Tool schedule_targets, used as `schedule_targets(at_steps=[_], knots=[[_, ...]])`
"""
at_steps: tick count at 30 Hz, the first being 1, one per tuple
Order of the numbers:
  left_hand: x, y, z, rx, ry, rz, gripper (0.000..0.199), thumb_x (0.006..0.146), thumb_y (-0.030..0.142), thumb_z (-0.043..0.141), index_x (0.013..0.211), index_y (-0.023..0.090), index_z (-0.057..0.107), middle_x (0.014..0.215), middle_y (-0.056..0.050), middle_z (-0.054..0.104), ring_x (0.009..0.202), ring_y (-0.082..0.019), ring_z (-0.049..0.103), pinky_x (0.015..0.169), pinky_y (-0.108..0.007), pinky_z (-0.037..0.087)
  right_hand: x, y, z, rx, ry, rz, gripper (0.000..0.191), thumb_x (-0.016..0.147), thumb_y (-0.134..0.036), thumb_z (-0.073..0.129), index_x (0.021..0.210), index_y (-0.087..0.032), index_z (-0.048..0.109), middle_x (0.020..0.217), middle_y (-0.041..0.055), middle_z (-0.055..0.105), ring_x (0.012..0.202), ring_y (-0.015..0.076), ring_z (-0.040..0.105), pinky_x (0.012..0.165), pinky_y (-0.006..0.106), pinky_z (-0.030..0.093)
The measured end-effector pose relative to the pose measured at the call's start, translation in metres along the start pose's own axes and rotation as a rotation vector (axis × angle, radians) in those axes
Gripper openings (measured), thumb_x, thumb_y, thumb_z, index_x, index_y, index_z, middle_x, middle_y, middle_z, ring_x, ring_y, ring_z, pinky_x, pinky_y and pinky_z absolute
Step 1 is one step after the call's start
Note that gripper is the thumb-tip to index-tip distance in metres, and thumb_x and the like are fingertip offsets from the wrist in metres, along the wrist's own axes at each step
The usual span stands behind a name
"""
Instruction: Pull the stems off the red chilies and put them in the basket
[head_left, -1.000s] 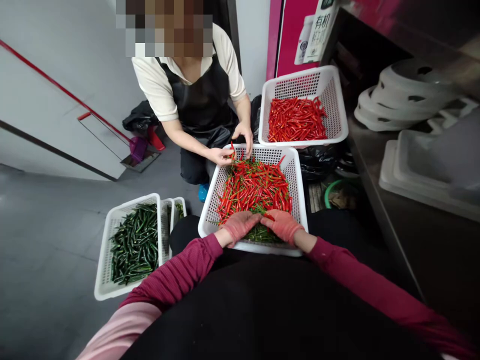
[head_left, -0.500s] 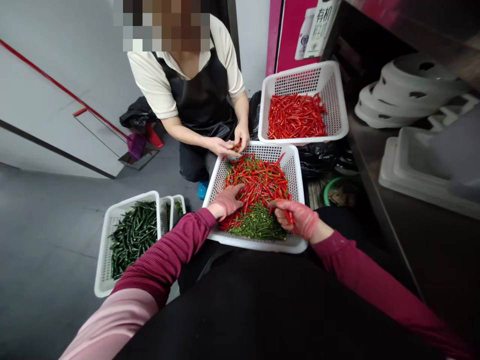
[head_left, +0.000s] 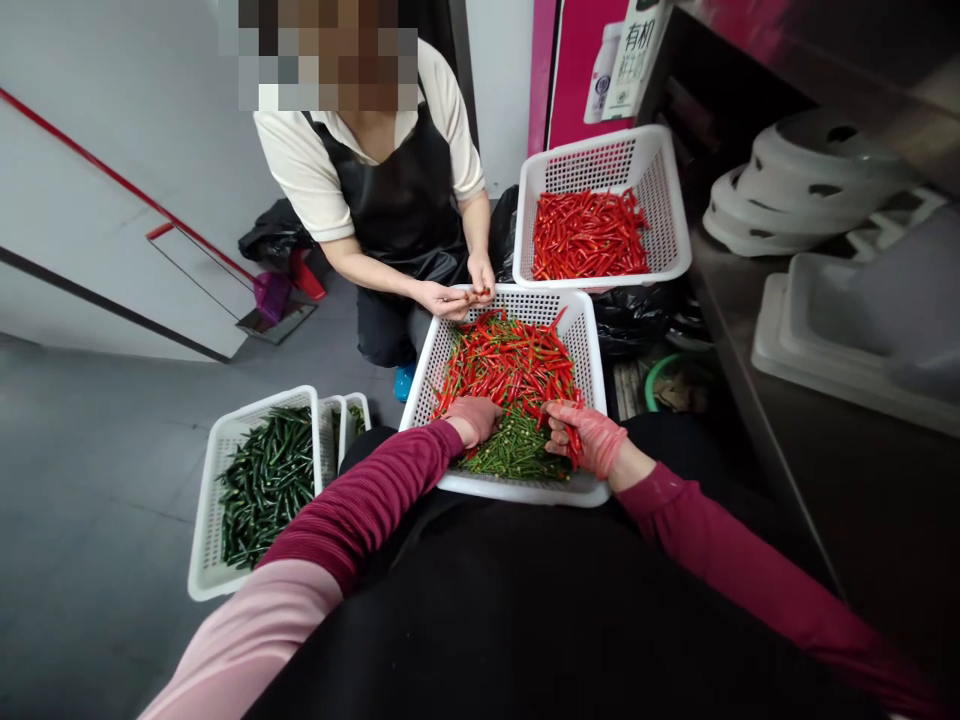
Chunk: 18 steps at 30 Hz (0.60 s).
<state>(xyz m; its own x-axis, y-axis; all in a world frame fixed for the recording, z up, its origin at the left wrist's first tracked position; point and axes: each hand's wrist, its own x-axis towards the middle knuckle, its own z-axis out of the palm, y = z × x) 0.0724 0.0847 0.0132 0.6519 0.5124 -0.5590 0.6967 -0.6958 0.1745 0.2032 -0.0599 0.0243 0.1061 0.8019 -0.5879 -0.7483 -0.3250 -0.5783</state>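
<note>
In front of me stands a white perforated basket point(head_left: 414, 385) with red chilies point(head_left: 510, 360) and a heap of green stems point(head_left: 517, 450) on the near side. My left hand point(head_left: 476, 418), in a thin pinkish glove, is closed at the left edge of the stem heap; what its fingertips hold is hidden. Over the right side of the basket my right hand point(head_left: 592, 440), gloved too, is shut on several red chilies point(head_left: 574, 445). Its thumb and forefinger pinch together, pointing left.
Opposite, a person in a black apron point(head_left: 397, 190) handles a chili over the far rim. Beyond is a basket point(head_left: 679, 230) of red chilies. At left are green chilies point(head_left: 270, 480) in another basket point(head_left: 201, 520). A steel counter point(head_left: 750, 370) with white trays runs along the right.
My left hand has moved right and nearer to me, from the red chilies to the stems, and its fingers have curled in. My right hand has barely shifted and still holds chilies.
</note>
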Motion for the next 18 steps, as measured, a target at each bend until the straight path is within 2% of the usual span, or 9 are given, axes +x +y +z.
schedule_targets(at_steps=[3, 5, 8, 11, 14, 16, 18], knots=[[-0.004, -0.022, -0.001, -0.214, 0.111, 0.042, 0.017, 0.072, 0.032, 0.056, 0.081, 0.024, 0.068, 0.071, 0.001, 0.063, 0.065, -0.013, 0.058, 0.064, -0.022, 0.043, 0.000, 0.001, 0.001, -0.101, 0.001, -0.009, 0.020, 0.066, -0.024, 0.066, 0.076, -0.019, 0.049, 0.044, -0.0100, 0.038, 0.033, 0.0042, 0.030, 0.040, 0.022, 0.040], [-0.006, -0.032, -0.002, -0.301, 0.187, 0.059, 0.019, 0.073, 0.031, 0.054, 0.084, 0.023, 0.068, 0.071, 0.002, 0.062, 0.065, -0.012, 0.057, 0.063, -0.020, 0.042, 0.001, 0.003, 0.003, -0.157, 0.007, -0.001, 0.021, 0.066, -0.024, 0.067, 0.075, -0.019, 0.049, 0.041, -0.0107, 0.036, 0.032, 0.0039, 0.029, 0.039, 0.023, 0.042], [-0.008, -0.031, -0.003, -0.155, 0.241, 0.130, 0.023, 0.074, 0.027, 0.053, 0.092, 0.027, 0.068, 0.089, -0.002, 0.061, 0.076, -0.015, 0.057, 0.071, -0.023, 0.042, 0.004, 0.005, 0.008, -0.233, 0.056, -0.044, 0.020, 0.065, -0.025, 0.066, 0.073, -0.018, 0.049, 0.039, -0.0104, 0.037, 0.030, 0.0039, 0.029, 0.038, 0.024, 0.044], [-0.005, -0.013, -0.004, 0.072, 0.126, 0.151, 0.031, 0.070, 0.024, 0.059, 0.099, 0.030, 0.066, 0.106, -0.007, 0.055, 0.090, -0.022, 0.056, 0.077, -0.031, 0.042, 0.006, 0.006, 0.011, -0.347, 0.087, -0.107, 0.019, 0.064, -0.026, 0.065, 0.073, -0.018, 0.051, 0.037, -0.0100, 0.038, 0.030, 0.0047, 0.030, 0.036, 0.025, 0.045], [0.001, 0.005, -0.004, 0.110, -0.022, 0.030, 0.033, 0.060, 0.024, 0.069, 0.093, 0.023, 0.068, 0.105, -0.012, 0.057, 0.094, -0.028, 0.055, 0.079, -0.036, 0.042, 0.008, 0.006, 0.011, -0.460, 0.107, -0.132, 0.017, 0.063, -0.025, 0.065, 0.073, -0.017, 0.053, 0.037, -0.0102, 0.037, 0.030, 0.0045, 0.030, 0.035, 0.024, 0.045], [0.003, 0.005, -0.006, 0.028, -0.020, -0.015, 0.026, 0.061, 0.024, 0.069, 0.087, 0.020, 0.069, 0.095, -0.011, 0.061, 0.089, -0.026, 0.057, 0.078, -0.035, 0.042, 0.008, 0.006, 0.009, -0.496, 0.139, -0.147, 0.016, 0.063, -0.024, 0.065, 0.073, -0.017, 0.054, 0.037, -0.0100, 0.038, 0.031, 0.0042, 0.030, 0.034, 0.023, 0.045], [0.001, -0.004, -0.010, -0.051, 0.024, 0.007, 0.019, 0.067, 0.026, 0.064, 0.085, 0.021, 0.068, 0.086, -0.007, 0.064, 0.083, -0.020, 0.058, 0.076, -0.030, 0.042, 0.009, 0.006, 0.005, -0.499, 0.156, -0.155, 0.016, 0.064, -0.024, 0.064, 0.074, -0.017, 0.055, 0.038, -0.0096, 0.038, 0.031, 0.0043, 0.031, 0.035, 0.023, 0.046]])
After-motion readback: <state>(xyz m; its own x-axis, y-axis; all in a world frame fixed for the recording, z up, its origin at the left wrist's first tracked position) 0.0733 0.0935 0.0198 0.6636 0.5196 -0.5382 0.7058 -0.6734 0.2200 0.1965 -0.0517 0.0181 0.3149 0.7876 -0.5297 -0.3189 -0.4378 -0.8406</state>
